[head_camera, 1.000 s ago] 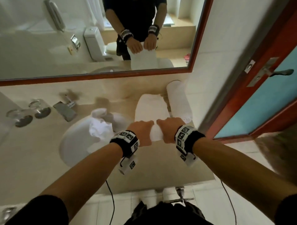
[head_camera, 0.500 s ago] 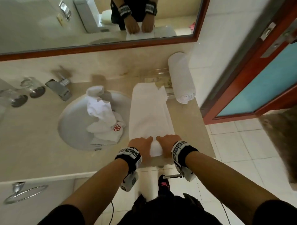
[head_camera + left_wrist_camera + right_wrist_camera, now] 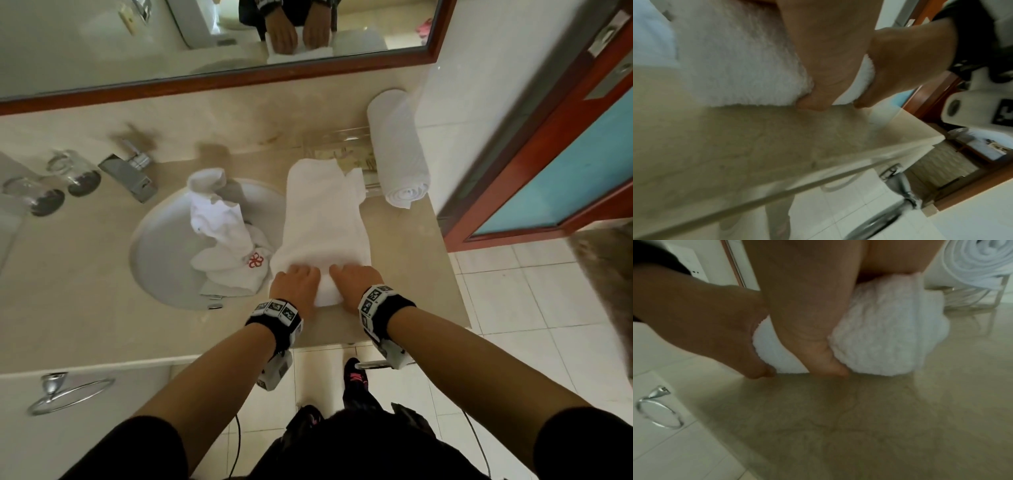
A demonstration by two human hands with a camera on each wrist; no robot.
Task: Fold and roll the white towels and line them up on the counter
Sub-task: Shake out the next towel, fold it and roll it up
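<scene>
A folded white towel [image 3: 325,219] lies lengthwise on the beige counter [image 3: 85,274], right of the sink. Its near end is curled into a small roll [image 3: 890,337]. My left hand [image 3: 296,281] and right hand [image 3: 356,281] sit side by side on that roll. In both wrist views the thumbs tuck under its near side; the fingers are hidden past the palms. In the left wrist view, the left hand [image 3: 818,65] covers the towel [image 3: 735,65]. A finished rolled towel [image 3: 397,147] lies at the back right by the wall. Crumpled white towels [image 3: 226,236] fill the sink.
The round sink [image 3: 161,260] has a chrome faucet [image 3: 132,174] behind it, and two glasses [image 3: 73,171] stand at the far left. A clear tray [image 3: 342,144] sits behind the towel. A towel ring [image 3: 65,394] hangs below the counter edge. A red-framed door [image 3: 565,154] is on the right.
The head view has tipped down toward the counter. Both hands stay on the towel's near end, which is curled into a short roll.
</scene>
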